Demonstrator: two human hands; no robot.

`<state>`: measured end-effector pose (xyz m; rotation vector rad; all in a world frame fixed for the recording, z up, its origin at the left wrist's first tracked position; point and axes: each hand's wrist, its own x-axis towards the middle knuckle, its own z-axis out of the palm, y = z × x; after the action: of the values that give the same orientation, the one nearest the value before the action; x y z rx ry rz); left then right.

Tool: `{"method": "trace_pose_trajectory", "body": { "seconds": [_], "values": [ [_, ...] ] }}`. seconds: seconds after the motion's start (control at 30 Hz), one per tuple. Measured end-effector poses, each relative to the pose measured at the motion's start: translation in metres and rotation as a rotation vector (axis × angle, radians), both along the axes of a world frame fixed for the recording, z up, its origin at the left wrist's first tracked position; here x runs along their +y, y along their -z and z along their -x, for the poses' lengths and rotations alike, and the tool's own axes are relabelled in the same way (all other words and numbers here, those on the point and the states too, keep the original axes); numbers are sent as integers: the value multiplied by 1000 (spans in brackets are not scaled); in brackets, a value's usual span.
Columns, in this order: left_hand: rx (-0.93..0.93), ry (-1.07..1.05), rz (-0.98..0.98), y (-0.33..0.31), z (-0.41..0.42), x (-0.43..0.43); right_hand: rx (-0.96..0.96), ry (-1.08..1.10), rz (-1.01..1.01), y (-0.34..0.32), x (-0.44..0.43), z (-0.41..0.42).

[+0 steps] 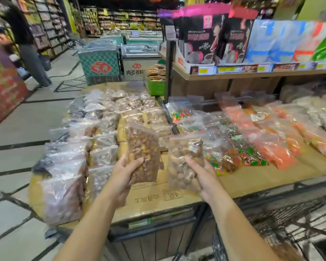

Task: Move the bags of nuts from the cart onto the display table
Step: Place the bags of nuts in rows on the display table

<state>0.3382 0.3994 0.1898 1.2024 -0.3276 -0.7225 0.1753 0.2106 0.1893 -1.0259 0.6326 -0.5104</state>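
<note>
My left hand (123,176) grips a clear bag of brown nuts (143,147) by its lower part and holds it upright above the display table (149,200). My right hand (201,176) grips a second clear zip bag of nuts (184,153), also upright, just to the right of the first. Both bags hang over a bare patch of cardboard at the table's near edge. Rows of similar bags of nuts (102,140) cover the table's left and middle. The wire cart (290,219) is at the lower right, its contents hard to make out.
Bags of coloured candy (241,147) and orange snacks (275,147) lie on the table's right side. A wooden shelf (252,74) with boxed and bagged goods rises behind. A person (26,46) stands in the aisle at the far left. Freezer chests (102,61) stand beyond the table.
</note>
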Motion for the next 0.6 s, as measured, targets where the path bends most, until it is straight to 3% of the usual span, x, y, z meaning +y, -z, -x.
{"method": "trace_pose_trajectory", "body": {
  "seconds": [0.3, 0.6],
  "values": [
    [36, -46, 2, -1, -53, 52, 35, -100, 31, 3, 37, -70],
    [30, -99, -32, 4, -75, 51, 67, -143, 91, 1, 32, -103]
  ]
}}
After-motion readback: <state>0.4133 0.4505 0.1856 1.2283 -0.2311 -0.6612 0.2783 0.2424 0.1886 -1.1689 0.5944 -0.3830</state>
